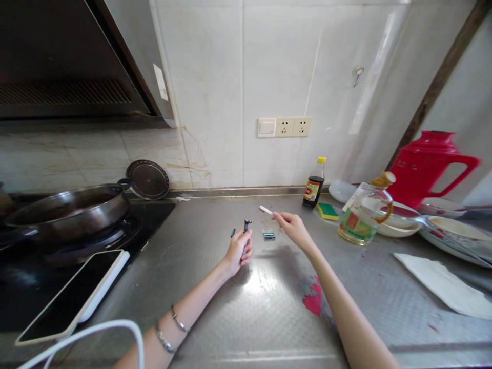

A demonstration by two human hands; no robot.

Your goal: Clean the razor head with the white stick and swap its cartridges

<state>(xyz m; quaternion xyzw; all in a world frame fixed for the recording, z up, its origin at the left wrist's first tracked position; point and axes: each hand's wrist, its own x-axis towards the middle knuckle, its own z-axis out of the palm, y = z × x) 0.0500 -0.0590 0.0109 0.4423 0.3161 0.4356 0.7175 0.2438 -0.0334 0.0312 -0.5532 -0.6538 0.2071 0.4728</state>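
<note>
My left hand (238, 252) is closed round the handle of a small dark razor (246, 225), whose head points up and away from me. To the right, my right hand (291, 227) pinches one end of a thin white stick (265, 209), its other end pointing left above the steel counter. Between the hands lies a small green and grey cartridge (269, 236) in a clear holder. A small dark green piece (232, 232) rests just left of the razor.
A pan (73, 210) sits on the stove at left, with a phone (73, 297) in front. At right stand a soy sauce bottle (314, 184), a sponge (328, 211), an oil jug (363, 218), a red thermos (418, 169), dishes and a white paper (442, 284).
</note>
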